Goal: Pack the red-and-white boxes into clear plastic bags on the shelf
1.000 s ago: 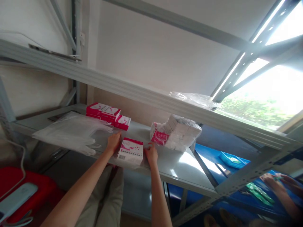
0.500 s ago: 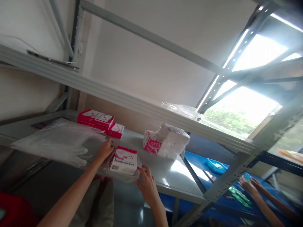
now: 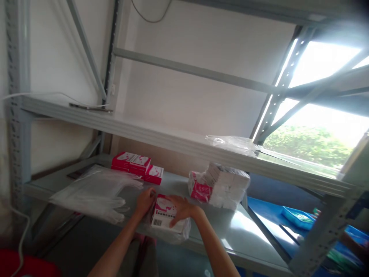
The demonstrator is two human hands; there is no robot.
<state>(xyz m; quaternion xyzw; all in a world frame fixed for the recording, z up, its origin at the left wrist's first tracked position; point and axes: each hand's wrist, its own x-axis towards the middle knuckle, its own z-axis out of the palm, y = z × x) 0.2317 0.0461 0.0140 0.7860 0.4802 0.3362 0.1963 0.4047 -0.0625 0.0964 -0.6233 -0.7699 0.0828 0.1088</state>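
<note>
Grey metal shelf (image 3: 225,231), wall behind. Your left hand (image 3: 145,201) grips the left edge of the box (image 3: 164,221) lying in a clear bag at the shelf's front edge; your right hand (image 3: 181,207) rests curled on top.

Two bare hands work at the front edge of a grey metal shelf (image 3: 230,231). The left hand (image 3: 145,200) touches the left side of a white-and-pink box (image 3: 163,219) in clear plastic wrap; the right hand (image 3: 180,207) lies on top.
</note>
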